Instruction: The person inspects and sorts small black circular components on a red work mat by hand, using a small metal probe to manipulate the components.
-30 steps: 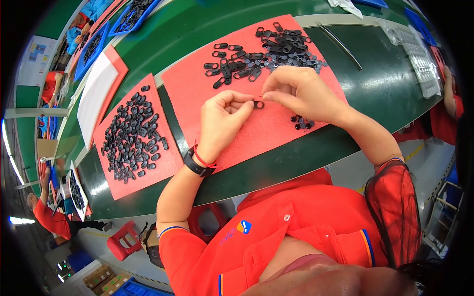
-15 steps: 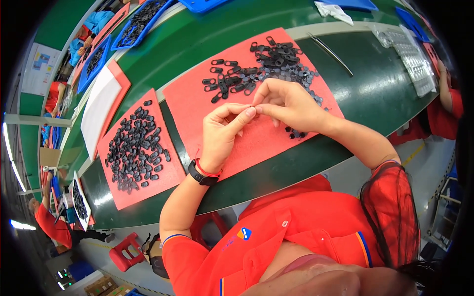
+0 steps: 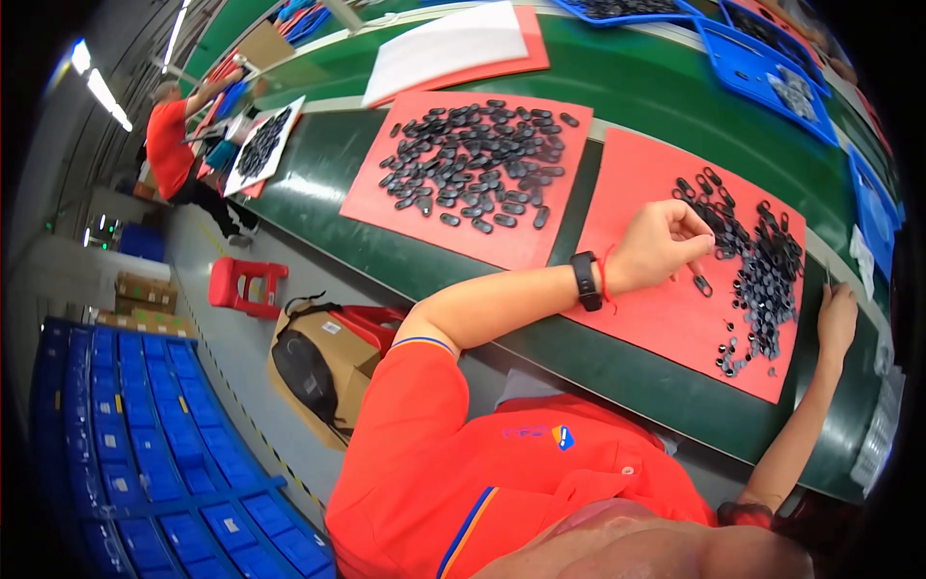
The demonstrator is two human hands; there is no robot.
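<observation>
My left hand is raised over the right-hand pink mat, thumb and fingers pinched together. Whatever is between the fingertips is too small to make out. Just below them a black looped piece shows; whether it touches the hand I cannot tell. Several black looped pieces lie in a pile on the same mat, beside many small dark round discs. Farther right, my right hand reaches to the table's far side, fingers closed on the slim metal tweezers, which are mostly hidden.
Another pink mat at the left carries many black oval pieces. Behind it lie white and pink sheets. Blue trays stand along the back. A clear blister tray is at the right edge. A person stands far left.
The view has swung left. My hands have parted: the right left the pinched small piece and went right to the tweezers, while the left stays pinched over the mat.
</observation>
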